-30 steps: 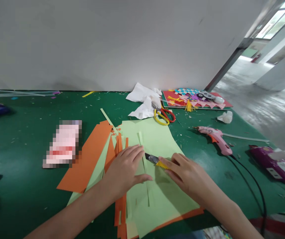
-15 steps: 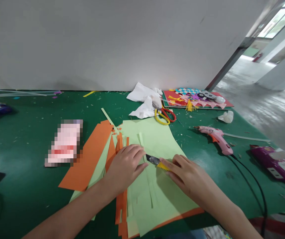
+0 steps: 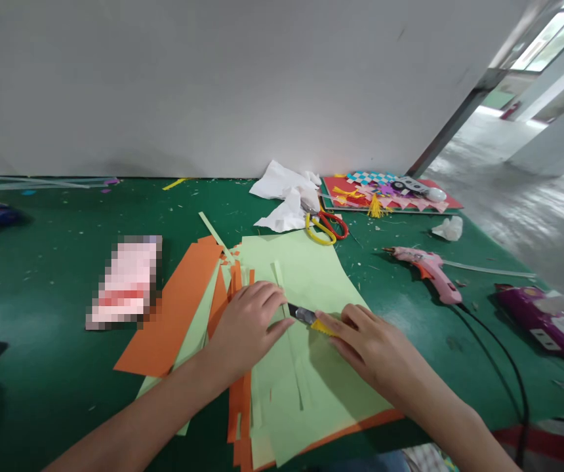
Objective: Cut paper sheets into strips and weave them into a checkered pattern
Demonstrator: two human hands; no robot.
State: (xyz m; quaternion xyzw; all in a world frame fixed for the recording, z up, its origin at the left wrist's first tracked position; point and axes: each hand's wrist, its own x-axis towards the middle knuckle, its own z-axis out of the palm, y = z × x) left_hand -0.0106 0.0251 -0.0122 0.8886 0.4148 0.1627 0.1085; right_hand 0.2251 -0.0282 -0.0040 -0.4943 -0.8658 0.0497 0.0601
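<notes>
A narrow light green paper strip (image 3: 295,373) lies lengthwise on a stack of green paper sheets (image 3: 331,387). The fingertips and thumb of my left hand (image 3: 252,314) close in on the strip near its middle, pressing at the paper. My right hand (image 3: 373,337) grips a yellow utility knife (image 3: 304,315), its dark blade pointing left and reaching the strip beside my left fingertips. Several orange strips (image 3: 246,406) lie along the left side of the green sheets, partly under my left hand. An orange paper piece (image 3: 171,314) slants further left.
Scissors (image 3: 328,228) with red and yellow handles lie behind the sheets, by crumpled white tissue (image 3: 284,190). A pink glue gun (image 3: 429,272) with a black cord is at right, near a purple packet (image 3: 542,321). A blurred pink item (image 3: 127,278) lies left on the green table (image 3: 40,282).
My hands, the knife and the strip stay practically where they were. The whole view has shifted very slightly.
</notes>
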